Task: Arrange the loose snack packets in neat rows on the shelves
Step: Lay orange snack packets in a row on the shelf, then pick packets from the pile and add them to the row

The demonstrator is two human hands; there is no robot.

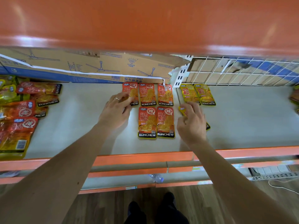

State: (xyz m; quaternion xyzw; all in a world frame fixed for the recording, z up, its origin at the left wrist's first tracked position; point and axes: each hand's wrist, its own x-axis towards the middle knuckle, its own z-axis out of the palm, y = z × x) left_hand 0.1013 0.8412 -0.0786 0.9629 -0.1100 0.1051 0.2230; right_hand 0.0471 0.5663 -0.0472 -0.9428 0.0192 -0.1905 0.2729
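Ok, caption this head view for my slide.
Left hand touches an orange packet, right hand holds a yellow packet on the shelf.

Along the back edge of the shelf [80,123] we see a long cardboard box [90,67] printed with ceiling-fan drawings, a white tape strip [53,69] running across it. At the back right corner we find a white wire grid [242,71] beside a slotted white upright [179,76]. Below the front edge we make out a clear plastic bottle [156,177], the wooden floor [100,206], a perforated grey rail [275,175] and a white cable [278,187].
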